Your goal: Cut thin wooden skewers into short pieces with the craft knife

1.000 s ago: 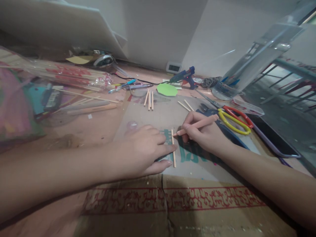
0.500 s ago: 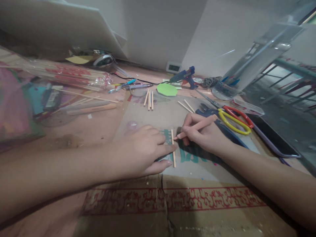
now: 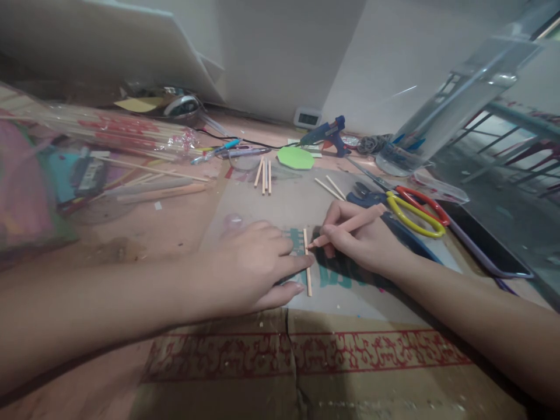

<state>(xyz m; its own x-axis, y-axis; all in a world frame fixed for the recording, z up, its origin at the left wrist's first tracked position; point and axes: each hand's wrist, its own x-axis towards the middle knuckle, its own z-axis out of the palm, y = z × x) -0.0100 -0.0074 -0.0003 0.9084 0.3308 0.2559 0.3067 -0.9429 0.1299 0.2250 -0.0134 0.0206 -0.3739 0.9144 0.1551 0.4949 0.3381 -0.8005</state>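
A short wooden stick (image 3: 309,286) lies upright in the view on a pale sheet (image 3: 254,201). My left hand (image 3: 258,262) rests flat beside it, index finger stretched out and its tip pressing on the stick's middle. The thumb lies apart from that finger; the other fingers are slightly curled. Pinched in my right hand (image 3: 350,233) is a salmon-coloured marker (image 3: 361,220), slanted with its tip at the stick just above my left fingertip. Whether the tip touches the wood I cannot tell.
Several cut sticks (image 3: 264,177) lie ahead near a green paper shape (image 3: 296,157) and a blue glue gun (image 3: 328,133). Two more sticks (image 3: 330,188), scissors (image 3: 415,216) and a phone (image 3: 485,239) are on the right. Bagged skewers (image 3: 118,131) lie left; a clear container (image 3: 398,160) stands back right.
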